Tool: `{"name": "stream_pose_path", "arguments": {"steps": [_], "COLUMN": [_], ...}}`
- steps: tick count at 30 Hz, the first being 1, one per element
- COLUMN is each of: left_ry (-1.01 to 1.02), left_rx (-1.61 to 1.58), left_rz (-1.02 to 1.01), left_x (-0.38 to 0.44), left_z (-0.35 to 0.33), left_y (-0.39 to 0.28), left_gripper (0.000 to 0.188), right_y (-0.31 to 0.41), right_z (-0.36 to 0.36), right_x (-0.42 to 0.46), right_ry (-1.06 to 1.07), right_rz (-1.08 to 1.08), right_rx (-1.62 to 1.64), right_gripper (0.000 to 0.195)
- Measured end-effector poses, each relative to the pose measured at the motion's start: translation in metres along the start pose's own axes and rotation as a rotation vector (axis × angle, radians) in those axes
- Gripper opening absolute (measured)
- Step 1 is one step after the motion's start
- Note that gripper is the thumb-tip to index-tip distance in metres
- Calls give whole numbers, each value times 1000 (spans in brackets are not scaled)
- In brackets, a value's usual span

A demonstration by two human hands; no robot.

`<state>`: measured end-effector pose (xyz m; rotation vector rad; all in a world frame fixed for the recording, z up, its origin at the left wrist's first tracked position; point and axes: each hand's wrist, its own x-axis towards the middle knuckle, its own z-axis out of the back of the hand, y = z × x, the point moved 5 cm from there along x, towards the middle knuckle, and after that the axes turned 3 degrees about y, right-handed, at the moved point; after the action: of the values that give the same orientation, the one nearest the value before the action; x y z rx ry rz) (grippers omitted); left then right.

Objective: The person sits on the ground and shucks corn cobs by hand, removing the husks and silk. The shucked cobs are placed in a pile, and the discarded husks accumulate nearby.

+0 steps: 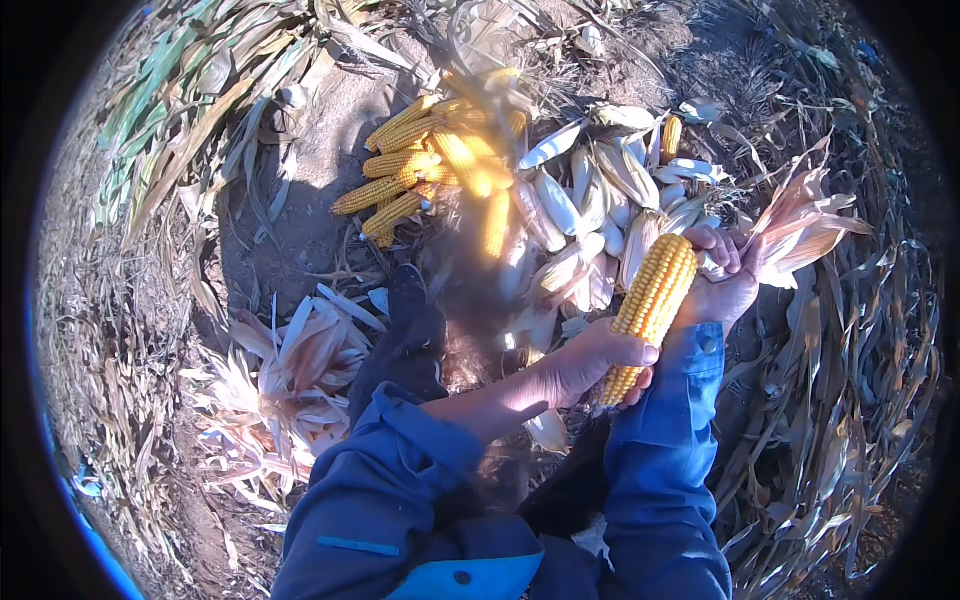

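My left hand (592,360) grips a bare yellow ear of corn (651,307) near its lower end; the ear is tilted, its other end up and to the right. Beside that upper end, my right hand (724,274) has its fingers curled around the base of a bundle of peeled corn husks (806,217), which fan out to the right. Ahead of me lies a heap of husked yellow corn ears (405,165), partly blurred by a smear or glare. To its right, unhusked ears in pale husks (592,187) are piled on the ground.
Loose stripped husks (292,382) lie in a pile at my left. Dry corn stalks and leaves (840,397) cover the ground at the right, and more stalks (202,97) lie at the upper left. Bare soil (270,225) shows beside the yellow ears. My shoe (409,289) is close to them.
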<state>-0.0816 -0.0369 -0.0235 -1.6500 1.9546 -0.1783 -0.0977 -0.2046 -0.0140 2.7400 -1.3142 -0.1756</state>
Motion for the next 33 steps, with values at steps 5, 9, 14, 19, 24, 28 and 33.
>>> {"name": "stream_pose_path", "arguments": {"steps": [5,9,14,19,24,28,33], "left_ry": [-187,-554,-592,-685,-633,-659,-622], "left_rx": [130,536,1121,1571,1382,1310,1252], "left_rz": [-322,-503,-419,-611,-886,-1075,-1285], "left_x": [0,2,-8,-26,-48,-62,-79], "left_z": [28,64,45,35,20,21,14], "left_y": [-40,-65,-76,-80,-104,-111,-121], "left_gripper": [39,56,67,64,53,43,37], "right_y": [75,52,-60,-73,-67,-102,-137], "right_z": [21,23,10,37,86,77,10], "right_x": [11,-3,-26,-23,-21,-22,-26], "right_ry": [-133,-276,37,-237,-489,-158,82], "right_rz": [262,24,-452,-522,-455,-602,-563], "right_rx": [-40,-524,-1309,-999,-731,-715,-868], "right_gripper": [41,58,68,39,32,44,42]}}
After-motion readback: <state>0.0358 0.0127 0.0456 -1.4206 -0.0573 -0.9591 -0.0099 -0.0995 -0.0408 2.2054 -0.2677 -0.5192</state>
